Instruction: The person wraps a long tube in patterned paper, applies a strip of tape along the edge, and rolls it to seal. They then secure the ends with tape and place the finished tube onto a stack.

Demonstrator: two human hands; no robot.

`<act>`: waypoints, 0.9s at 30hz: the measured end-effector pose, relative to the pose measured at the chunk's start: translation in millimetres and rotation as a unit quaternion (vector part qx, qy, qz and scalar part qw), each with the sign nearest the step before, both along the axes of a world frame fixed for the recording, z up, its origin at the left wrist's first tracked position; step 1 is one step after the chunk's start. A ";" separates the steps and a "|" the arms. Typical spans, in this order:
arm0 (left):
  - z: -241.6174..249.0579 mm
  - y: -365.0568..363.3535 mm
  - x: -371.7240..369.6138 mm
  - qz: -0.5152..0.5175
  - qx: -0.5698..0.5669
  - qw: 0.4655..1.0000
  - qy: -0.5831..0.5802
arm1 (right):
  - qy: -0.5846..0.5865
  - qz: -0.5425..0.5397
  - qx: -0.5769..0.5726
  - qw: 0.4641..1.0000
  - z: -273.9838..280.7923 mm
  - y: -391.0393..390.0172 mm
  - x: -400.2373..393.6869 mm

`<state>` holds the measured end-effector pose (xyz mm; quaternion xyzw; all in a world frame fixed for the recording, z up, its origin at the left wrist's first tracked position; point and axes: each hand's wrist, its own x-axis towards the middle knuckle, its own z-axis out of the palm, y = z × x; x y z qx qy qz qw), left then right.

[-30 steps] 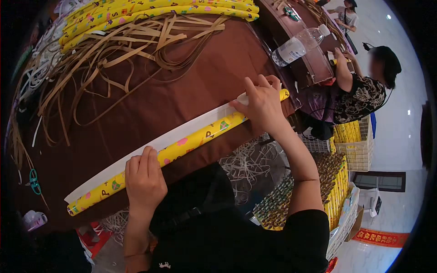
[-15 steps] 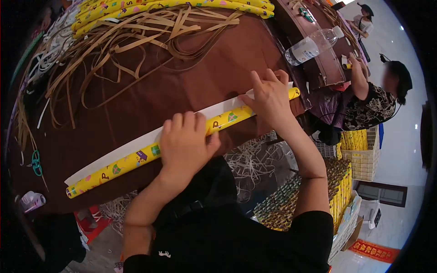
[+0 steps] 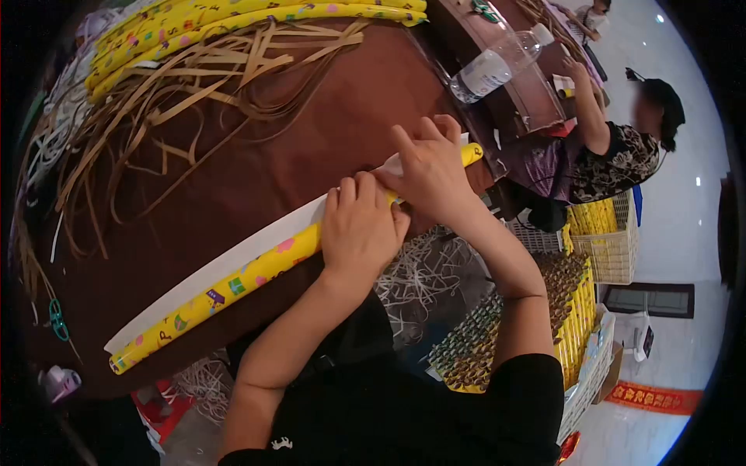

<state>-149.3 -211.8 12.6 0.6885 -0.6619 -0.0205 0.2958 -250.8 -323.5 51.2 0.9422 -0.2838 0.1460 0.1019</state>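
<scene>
A long roll of yellow printed wrapping paper (image 3: 229, 289) lies slantwise near the table edge. Its white underside shows as a loose flap along the far side. My left hand (image 3: 356, 231) is closed over the middle of the roll, fingers on the white flap and thumb on the near side. Close beside it, my right hand (image 3: 431, 172) grips the roll toward its right end, with fingers bent and partly lifted and the thumb by the flap. The paper under both palms is hidden.
Brown flat strips (image 3: 225, 85) and several finished yellow rolls (image 3: 256, 14) lie at the back. A plastic bottle (image 3: 486, 74) stands at the right, green-handled scissors (image 3: 58, 320) at the left. A co-worker (image 3: 622, 159) sits at the right, near baskets (image 3: 602, 252) of yellow rolls.
My left hand has slid right along the roll, close to my right hand. My right hand stays near the right end. The whole view has shifted slightly.
</scene>
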 end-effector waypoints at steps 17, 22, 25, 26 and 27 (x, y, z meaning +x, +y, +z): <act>-0.9 0.0 2.0 -0.004 -0.005 0.999 -0.054 | -0.033 -0.084 0.156 0.984 22.0 -85.0 -107.5; -1.4 0.3 2.6 -0.010 -0.020 0.998 -0.061 | -0.055 -0.097 0.118 0.987 8.8 -86.1 -104.6; -0.8 -0.2 2.6 -0.011 -0.022 0.997 -0.070 | -0.041 -0.099 0.083 0.991 7.7 -84.1 -100.3; -0.8 -0.3 2.2 -0.007 -0.022 0.997 -0.073 | -0.033 -0.106 0.070 0.991 8.0 -82.4 -97.5; -0.9 -0.3 1.7 -0.002 -0.021 0.997 -0.077 | -0.024 -0.113 0.057 0.992 7.7 -80.9 -95.3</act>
